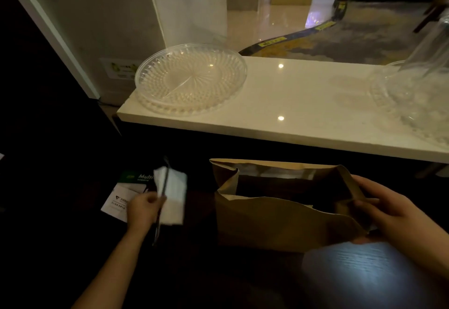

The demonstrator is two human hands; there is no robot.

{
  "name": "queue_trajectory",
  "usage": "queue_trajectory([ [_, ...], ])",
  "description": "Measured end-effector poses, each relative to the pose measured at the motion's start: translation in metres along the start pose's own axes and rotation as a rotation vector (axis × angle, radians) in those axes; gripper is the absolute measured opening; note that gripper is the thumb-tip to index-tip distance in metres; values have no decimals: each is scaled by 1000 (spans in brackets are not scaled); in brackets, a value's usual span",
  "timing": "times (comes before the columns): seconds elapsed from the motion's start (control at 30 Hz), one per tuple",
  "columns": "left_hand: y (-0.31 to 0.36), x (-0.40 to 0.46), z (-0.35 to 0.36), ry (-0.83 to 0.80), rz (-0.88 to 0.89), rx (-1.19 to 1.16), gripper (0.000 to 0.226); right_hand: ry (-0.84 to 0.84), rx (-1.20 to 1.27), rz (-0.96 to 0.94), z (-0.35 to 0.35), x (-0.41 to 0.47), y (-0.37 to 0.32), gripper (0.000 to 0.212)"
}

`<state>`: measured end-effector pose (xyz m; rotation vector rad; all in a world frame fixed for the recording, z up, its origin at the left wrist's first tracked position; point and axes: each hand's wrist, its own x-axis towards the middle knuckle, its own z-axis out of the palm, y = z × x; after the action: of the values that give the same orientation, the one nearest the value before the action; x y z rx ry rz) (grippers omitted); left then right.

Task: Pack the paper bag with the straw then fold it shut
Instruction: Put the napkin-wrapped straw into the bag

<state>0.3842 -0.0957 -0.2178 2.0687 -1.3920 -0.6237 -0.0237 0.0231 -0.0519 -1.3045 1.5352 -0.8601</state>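
A brown paper bag [274, 221] stands upright on the dark lower surface, its mouth wide open. My right hand [386, 209] pinches the bag's right rim and holds it apart. To the left of the bag, my left hand [143, 209] grips a long thin dark straw [163, 194] together with a white folded napkin [173, 199]. The straw points up and away, blurred by motion. Inside the bag it is too dark to tell what lies there.
A raised white counter [303, 104] runs behind the bag, with a clear plastic patterned plate [189, 77] at its left end and clear plastic ware [418, 99] at its right. Printed paper packets [121, 199] lie under my left hand.
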Motion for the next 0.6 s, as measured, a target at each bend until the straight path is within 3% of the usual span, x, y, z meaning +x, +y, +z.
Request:
queue_trajectory([
  [0.1, 59, 11, -47, 203, 95, -346, 17, 31, 1, -1, 2, 3, -2, 40],
  [0.17, 114, 8, -84, 270, 227, -604, 5, 43, -45, 5, 2, 5, 0, 45],
  [0.2, 144, -2, -100, 268, 326, -746, 9, 44, -66, 10, 2, 5, 1, 47],
  [0.27, 196, -28, -116, 121, 559, -1060, 13, 56, -91, 14, 2, 5, 0, 49],
  [0.33, 238, -58, -112, -140, 686, -1208, 8, 61, -122, 15, 3, 5, -2, 50],
  [0.4, 263, -77, -89, -329, 712, -1037, 12, 60, -161, 4, 3, 6, -2, 49],
  [0.5, 271, -93, -45, -572, 848, -531, 25, 91, -188, 43, 2, 7, -3, 37],
  [0.6, 268, -93, -19, -711, 937, -159, 20, 105, -192, 58, 0, 5, -6, 38],
])
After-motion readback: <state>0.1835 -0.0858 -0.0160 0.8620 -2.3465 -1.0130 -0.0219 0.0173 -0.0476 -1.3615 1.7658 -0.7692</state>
